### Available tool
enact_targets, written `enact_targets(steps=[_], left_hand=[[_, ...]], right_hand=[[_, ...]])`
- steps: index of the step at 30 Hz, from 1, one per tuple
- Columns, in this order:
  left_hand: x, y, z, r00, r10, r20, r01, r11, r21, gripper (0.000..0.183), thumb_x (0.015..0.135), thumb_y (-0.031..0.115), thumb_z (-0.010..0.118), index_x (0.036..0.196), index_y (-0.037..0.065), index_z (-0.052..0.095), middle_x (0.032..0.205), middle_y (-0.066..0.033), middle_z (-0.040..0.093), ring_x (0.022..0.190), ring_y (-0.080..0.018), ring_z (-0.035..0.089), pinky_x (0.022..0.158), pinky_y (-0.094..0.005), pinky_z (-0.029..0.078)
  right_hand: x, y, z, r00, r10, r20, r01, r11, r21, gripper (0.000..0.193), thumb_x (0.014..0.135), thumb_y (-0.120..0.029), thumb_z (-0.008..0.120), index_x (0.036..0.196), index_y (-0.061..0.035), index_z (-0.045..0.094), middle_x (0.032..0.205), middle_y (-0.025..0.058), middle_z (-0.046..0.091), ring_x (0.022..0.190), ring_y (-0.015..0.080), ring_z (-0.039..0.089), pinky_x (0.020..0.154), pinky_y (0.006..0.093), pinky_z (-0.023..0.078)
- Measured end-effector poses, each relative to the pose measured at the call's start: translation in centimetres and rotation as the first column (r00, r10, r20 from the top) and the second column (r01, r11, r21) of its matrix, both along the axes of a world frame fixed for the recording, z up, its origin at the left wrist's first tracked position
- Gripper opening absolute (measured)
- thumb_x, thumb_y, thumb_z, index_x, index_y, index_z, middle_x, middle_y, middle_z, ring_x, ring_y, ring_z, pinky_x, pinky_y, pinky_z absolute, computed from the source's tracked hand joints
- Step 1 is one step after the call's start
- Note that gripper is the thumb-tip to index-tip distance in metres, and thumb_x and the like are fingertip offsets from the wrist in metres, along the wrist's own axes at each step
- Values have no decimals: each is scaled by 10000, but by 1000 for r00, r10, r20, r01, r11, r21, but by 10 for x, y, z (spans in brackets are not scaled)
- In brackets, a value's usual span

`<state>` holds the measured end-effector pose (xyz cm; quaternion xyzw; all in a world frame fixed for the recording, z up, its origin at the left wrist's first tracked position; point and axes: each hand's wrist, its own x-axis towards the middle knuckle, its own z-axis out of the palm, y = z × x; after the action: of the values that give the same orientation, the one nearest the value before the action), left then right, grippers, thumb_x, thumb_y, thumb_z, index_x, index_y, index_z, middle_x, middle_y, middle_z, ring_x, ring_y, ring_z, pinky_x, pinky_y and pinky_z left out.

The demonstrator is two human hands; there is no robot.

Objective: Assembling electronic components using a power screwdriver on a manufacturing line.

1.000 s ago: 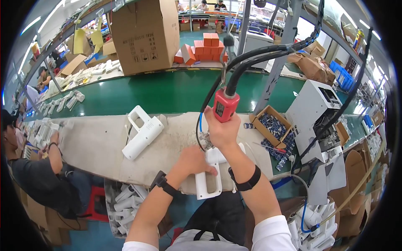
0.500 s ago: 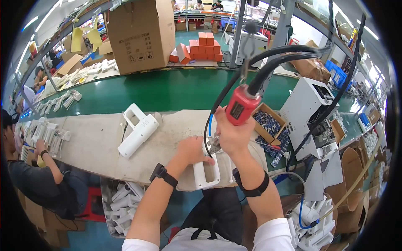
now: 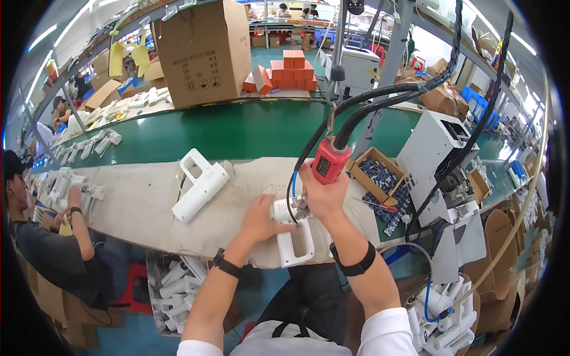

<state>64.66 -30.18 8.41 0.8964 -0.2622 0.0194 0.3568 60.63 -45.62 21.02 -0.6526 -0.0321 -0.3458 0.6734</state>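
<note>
My right hand (image 3: 325, 197) is wrapped round a red power tool (image 3: 331, 161), which hangs from a hook with thick black cables and a thin blue hose. Its metal head (image 3: 301, 207) is at the upper part of a white plastic housing with a loop handle (image 3: 286, 246), lying near the table's front edge. Just left of that housing is my left hand (image 3: 259, 218), open, fingers apart, with the thumb reaching to the housing's side. Whether the thumb presses on it I cannot tell. A second white housing (image 3: 200, 193) lies farther left on the tan work surface.
To the right are a cardboard tray of small blue parts (image 3: 377, 175) and a white machine (image 3: 430, 163). A green conveyor belt (image 3: 237, 127) runs behind. Boxes of white parts (image 3: 175, 291) stand below. At the left, a co-worker (image 3: 56, 249) handles white pieces.
My left hand has opened and drawn slightly left, uncovering the perforated end of the housing. The red tool and my right hand have shifted slightly; the tool stands more upright.
</note>
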Motion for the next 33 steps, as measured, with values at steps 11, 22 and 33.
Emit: enact_targets(steps=[11, 22, 33], left_hand=[[-36, -22, 40, 952, -231, -203, 99, 856, -508, 409, 719, 153, 788, 1095, 75, 648, 1024, -115, 646, 1016, -267, 590, 860, -376, 471], [-38, -12, 31, 981, -194, 28, 196, 974, -115, 238, 810, 193, 681, 991, 41, 652, 936, -162, 658, 910, -359, 612, 770, -421, 502], [-37, -12, 28, 927, -194, 322, 286, 920, -268, 187, 704, -1, 647, 873, 62, 695, 829, -84, 680, 813, -301, 609, 828, -376, 480]], right_hand=[[-35, 18, 73, 994, 89, 56, -93, 993, 76, 109, 865, -76, 659, 845, 2, 585, 545, 16, 539, 415, 77, 487, 387, 217, 353], [-58, 18, 94, 990, 61, 127, -79, 987, 143, 72, 868, -26, 601, 887, 14, 544, 526, 39, 521, 390, 91, 463, 355, 224, 325], [-73, 23, 100, 981, 65, 184, -87, 990, 112, 93, 863, -49, 591, 905, 18, 542, 536, 41, 528, 387, 93, 471, 347, 215, 322]])
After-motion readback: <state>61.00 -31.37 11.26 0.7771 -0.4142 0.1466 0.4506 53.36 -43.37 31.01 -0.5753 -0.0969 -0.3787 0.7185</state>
